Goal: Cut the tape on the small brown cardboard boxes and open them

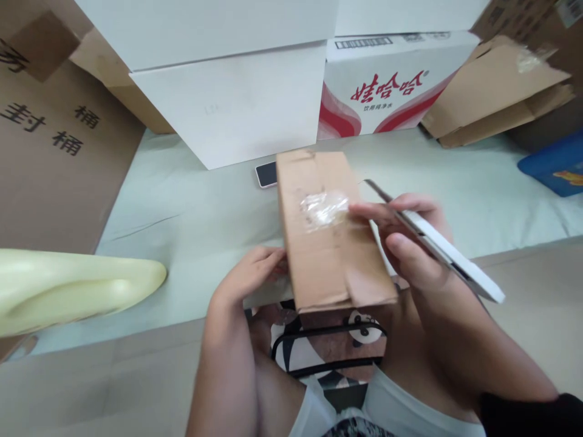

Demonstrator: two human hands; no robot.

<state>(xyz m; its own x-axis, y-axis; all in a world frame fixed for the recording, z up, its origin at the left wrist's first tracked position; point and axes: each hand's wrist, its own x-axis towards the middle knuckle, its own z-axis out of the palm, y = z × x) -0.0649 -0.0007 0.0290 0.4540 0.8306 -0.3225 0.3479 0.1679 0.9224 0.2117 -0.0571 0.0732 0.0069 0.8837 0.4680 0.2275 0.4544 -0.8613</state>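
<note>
Head view: my two hands are at a brown box, with a white cutter in one.
The box is in front of me at the near edge of the table, and shiny clear tape is on its top. My right hand has its thumb and fingers closed around the cutter, and one finger pokes out by the tape (I can't tell if it touches). My left hand is at the box's left side; its fingertips are hidden, so I can't tell if they grip. A phone peeks out behind the box, near a big white box.
</note>
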